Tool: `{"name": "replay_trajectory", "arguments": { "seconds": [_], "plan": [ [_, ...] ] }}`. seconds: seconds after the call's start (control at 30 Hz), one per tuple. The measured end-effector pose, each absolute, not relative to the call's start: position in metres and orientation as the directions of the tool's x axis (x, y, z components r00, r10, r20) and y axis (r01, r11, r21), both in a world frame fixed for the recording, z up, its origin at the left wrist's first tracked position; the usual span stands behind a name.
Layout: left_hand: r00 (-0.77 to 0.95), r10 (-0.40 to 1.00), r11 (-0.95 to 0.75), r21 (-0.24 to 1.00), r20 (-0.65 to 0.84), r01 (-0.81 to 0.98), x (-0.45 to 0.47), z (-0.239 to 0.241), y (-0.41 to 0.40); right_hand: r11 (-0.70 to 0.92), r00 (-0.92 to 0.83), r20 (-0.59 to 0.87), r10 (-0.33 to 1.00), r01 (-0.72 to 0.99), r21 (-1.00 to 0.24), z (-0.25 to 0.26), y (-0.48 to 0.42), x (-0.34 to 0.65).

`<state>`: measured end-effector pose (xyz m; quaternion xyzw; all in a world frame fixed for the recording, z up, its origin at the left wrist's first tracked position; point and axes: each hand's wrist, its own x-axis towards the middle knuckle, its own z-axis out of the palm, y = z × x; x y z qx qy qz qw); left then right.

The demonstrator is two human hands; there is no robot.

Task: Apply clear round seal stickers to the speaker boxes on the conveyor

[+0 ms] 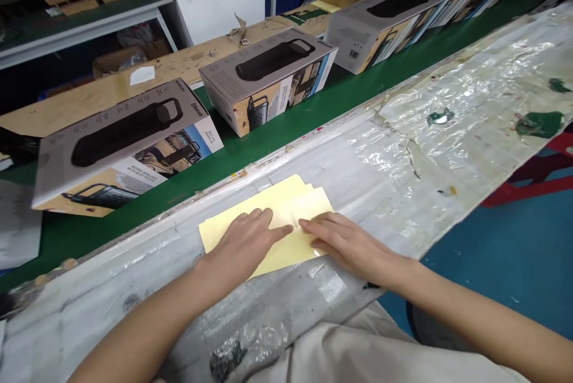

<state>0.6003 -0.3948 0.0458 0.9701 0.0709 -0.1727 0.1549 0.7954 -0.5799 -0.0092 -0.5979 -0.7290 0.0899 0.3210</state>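
Note:
A small stack of pale yellow sheets (pixel 268 201), slightly fanned at the edges, lies on the plastic-covered bench in front of me. My left hand (pixel 246 240) rests on the left part of the stack, thumb stretched toward the middle and fingers loosely bent. From the right, my right hand (pixel 342 243) reaches onto the top sheet, its fingers drawn together close to my left thumb. A small glint shows below its fingertips. Whatever those fingers may pinch is too small or clear to make out.
Beyond the bench runs a green conveyor belt (pixel 179 189). Printed speaker boxes stand along it, including a near box (pixel 129 138), a middle box (pixel 268 73) and a farther box (pixel 385 22). Clear plastic sheeting (pixel 403 150) covers the bench. A red frame (pixel 528 183) stands at the right.

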Motion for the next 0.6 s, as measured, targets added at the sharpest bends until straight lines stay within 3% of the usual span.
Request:
{"name": "replay_trajectory", "arguments": {
  "seconds": [0.17,0.47,0.6],
  "plan": [
    [0.898,0.084,-0.931,0.287,-0.431,0.225,0.602,0.050,-0.392,0.267,-0.124,0.328,0.936,0.860,-0.435,-0.013,-0.583,0.788],
    [0.949,0.069,-0.929,0.327,-0.306,0.173,0.598,0.033,-0.391,0.112,0.045,0.258,0.965,0.820,-0.562,-0.055,-0.603,0.790],
    [0.941,0.058,-0.943,0.290,-0.335,0.161,0.598,0.037,-0.391,0.107,0.063,0.267,0.962,0.809,-0.578,-0.080,-0.616,0.801]
  ]
}}
